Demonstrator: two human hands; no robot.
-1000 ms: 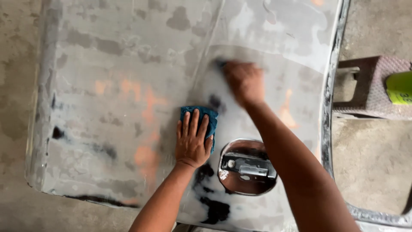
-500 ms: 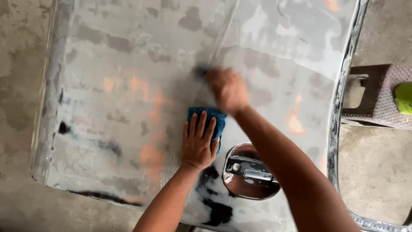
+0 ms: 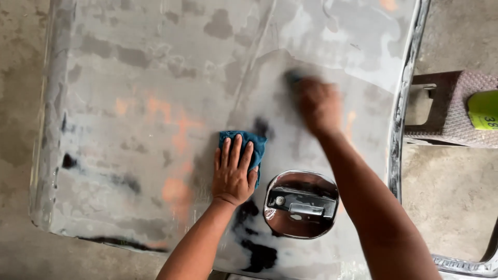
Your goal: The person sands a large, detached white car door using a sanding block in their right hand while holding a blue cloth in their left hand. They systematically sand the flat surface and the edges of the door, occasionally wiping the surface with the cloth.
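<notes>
- Car door panel (image 3: 129,78): lies flat, outer skin up, paint rubbed down to grey primer with orange and black patches. Surface looks wet in the worked zone.
- Left hand (image 3: 233,171): palm down, fingers spread flat on a folded blue cloth (image 3: 258,145), pressing it to the panel near the centre. Nothing is clasped; the cloth is pinned under the hand.
- Judgement: keeping that cloth close beside the sanded patch lets slurry be wiped at once, so the surface can be read for low and high spots.
- Chrome door handle recess (image 3: 301,205): just right of the left hand, near edge. Judgement: keep the abrasive off its rim to avoid scratching the chrome.
- Right hand (image 3: 317,103): motion-blurred, curled over a small dark sanding piece (image 3: 293,78), farther up the panel. It appears closed around it; blur hides the exact hold.
- Judgement: even, flat pressure and overlapping strokes would avoid finger grooves.
- Plastic stool (image 3: 456,103): right of the panel, on the concrete floor (image 3: 451,197).
</notes>
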